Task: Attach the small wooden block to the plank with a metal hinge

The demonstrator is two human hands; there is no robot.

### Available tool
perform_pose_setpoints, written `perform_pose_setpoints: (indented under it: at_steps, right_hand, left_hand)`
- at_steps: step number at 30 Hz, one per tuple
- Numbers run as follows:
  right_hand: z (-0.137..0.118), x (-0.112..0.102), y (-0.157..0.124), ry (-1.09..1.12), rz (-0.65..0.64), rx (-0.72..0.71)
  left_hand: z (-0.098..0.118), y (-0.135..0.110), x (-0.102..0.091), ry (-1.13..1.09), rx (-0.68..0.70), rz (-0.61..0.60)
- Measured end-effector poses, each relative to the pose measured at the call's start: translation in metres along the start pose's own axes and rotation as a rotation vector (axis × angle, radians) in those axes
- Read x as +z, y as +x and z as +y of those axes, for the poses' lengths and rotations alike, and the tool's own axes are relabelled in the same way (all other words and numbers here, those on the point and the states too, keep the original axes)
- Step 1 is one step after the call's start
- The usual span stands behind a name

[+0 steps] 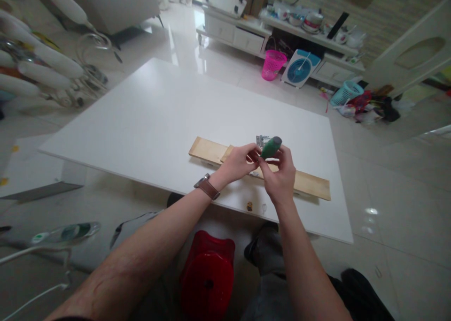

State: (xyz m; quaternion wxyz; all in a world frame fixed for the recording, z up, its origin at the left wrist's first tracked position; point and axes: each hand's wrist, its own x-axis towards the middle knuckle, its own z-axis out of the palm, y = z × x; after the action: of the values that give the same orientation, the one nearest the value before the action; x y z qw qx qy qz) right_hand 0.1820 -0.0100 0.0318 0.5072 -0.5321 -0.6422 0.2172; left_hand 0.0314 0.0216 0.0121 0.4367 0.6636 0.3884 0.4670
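A long pale wooden board [310,184] lies on the white table [148,124], with a second shorter strip on top of it. My right hand [280,175] is closed round a green-handled screwdriver [270,147], held upright over the board. My left hand [239,161], with a brown watch on its wrist, pinches something small next to the screwdriver's shaft; I cannot make out what. A small metal hinge [261,140] lies just behind the hands.
Small bits [250,205] lie near the table's front edge. A red plastic stool [207,274] stands under me. Across the glossy floor are a pink basket [273,64], a blue fan [299,68], a teal basket [347,92] and a low white cabinet [246,34].
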Motion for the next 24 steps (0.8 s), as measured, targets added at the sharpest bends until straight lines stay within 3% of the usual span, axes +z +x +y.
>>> perform_pose_setpoints:
  at_steps: [4, 11, 17, 24]
  right_hand:
    - [0.0001, 0.0017, 0.0003, -0.065, 0.046, 0.025]
    - [-0.0031, 0.0040, -0.0011, 0.019, -0.047, 0.022]
    - [0.0028, 0.0035, -0.0007, -0.062, 0.055, 0.052]
    - [0.0021, 0.0036, -0.0021, 0.058, -0.049, 0.062]
  left_hand:
    - [-0.0044, -0.0001, 0.0013, 0.054, 0.004, -0.053]
    - [-0.0034, 0.0002, 0.0012, 0.039, -0.053, -0.054]
    - [-0.0042, -0.0004, 0.0005, 0.064, -0.026, -0.048]
    - [-0.0042, -0.0001, 0.0016, -0.035, -0.065, -0.019]
